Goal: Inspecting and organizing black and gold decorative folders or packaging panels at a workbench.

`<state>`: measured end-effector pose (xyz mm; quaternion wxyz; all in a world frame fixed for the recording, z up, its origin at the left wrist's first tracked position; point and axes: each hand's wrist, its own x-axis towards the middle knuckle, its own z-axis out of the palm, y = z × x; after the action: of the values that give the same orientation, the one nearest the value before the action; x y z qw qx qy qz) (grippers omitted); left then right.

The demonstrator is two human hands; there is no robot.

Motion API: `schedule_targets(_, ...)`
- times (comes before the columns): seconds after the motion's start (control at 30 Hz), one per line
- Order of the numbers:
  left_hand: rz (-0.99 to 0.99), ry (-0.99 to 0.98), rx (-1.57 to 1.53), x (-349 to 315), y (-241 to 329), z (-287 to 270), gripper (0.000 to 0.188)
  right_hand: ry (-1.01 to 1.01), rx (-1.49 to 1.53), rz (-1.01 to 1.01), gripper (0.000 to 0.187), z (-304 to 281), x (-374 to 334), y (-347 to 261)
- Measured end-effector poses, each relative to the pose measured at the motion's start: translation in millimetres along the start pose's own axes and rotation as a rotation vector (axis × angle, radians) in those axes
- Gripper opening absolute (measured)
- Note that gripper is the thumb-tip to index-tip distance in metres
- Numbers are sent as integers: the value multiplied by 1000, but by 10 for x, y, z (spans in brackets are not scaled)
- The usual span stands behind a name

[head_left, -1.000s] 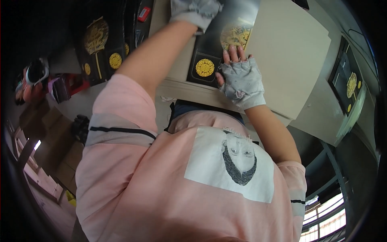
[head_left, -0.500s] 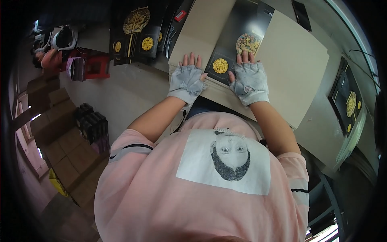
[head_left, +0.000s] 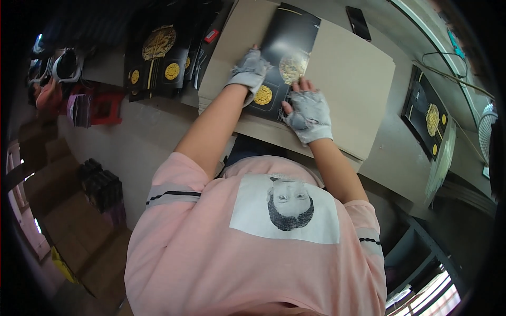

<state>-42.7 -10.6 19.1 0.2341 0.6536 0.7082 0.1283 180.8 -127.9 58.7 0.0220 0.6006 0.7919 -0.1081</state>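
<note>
I see the black sheet at twelve o'clock on grey board, the right hand spread wide at its five o'clock, the left hand at nine, its grip unclear to me, and uneven pressing might skew it.

Pink shirt carries a white portrait panel and grey sleeve bands with black stripes; gloves are grey, fingerless, frayed.

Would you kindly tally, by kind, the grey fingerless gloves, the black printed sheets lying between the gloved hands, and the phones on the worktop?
Grey fingerless gloves: 2
Black printed sheet: 1 visible
Black phone: 1
Total: 4
</note>
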Motion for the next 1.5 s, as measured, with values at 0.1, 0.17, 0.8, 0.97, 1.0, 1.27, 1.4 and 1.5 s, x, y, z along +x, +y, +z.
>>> schedule_targets(0.1,6,70,-241,-132,-192,108,75,274,19,389,66,125,-399,476)
schedule_targets(0.17,128,269,-27,-215,-283,183,72,385,17,677,62,145,-671,940)
schedule_targets(0.8,10,316,-466,-123,-681,465,70,40,417,1014,77,357,-692,2213)
schedule_targets(0.97,-26,328,-551,-75,-614,524,56,23,1066,1157,79,64,-791,2170)
schedule_targets(1.0,-106,278,-871,-69,-582,536,50,-52,858,1061,75,-69,-799,2157)
schedule_targets(1.27,-405,296,-1573,124,-480,607,61,-178,294,1083,85,-135,-630,2107)
schedule_targets(1.4,-472,331,-1544,108,-526,608,62,-162,425,1064,84,89,-705,2366)
schedule_targets(1.5,-151,522,-577,58,-511,497,57,-78,699,1066,79,93,-863,2428)
